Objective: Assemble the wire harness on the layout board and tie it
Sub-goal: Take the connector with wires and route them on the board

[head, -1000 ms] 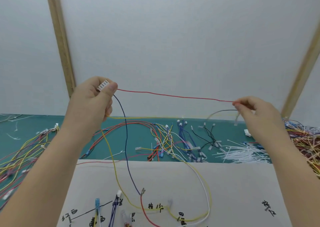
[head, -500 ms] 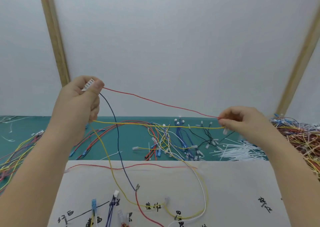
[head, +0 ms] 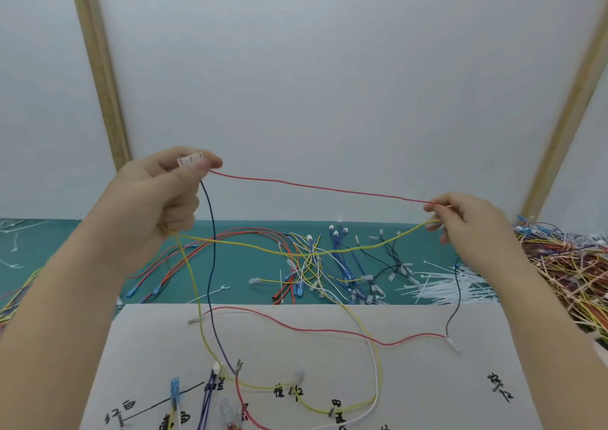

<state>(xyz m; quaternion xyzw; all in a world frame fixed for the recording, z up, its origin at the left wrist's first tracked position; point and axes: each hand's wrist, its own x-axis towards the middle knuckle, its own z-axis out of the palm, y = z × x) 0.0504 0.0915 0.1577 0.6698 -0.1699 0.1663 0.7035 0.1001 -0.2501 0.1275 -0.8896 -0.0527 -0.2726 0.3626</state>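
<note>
My left hand is raised above the table and pinches a small white connector between thumb and fingers. A red wire runs taut from the connector to my right hand, which pinches its far end. A yellow wire sags between the two hands just below the red one. A dark blue wire hangs from the connector down to the white layout board. On the board lie a loose red wire, yellow and white loops and several terminals beside handwritten labels.
Beyond the board, the green mat carries loose coloured wires with connectors and a heap of white cable ties. A dense tangle of wires fills the right edge, more wires the left edge. A white wall with wooden battens stands behind.
My right hand has moved right and up, pulling the red wire tauter. The yellow wire now sags between the hands. A black wire hangs from my right hand down to the board.
</note>
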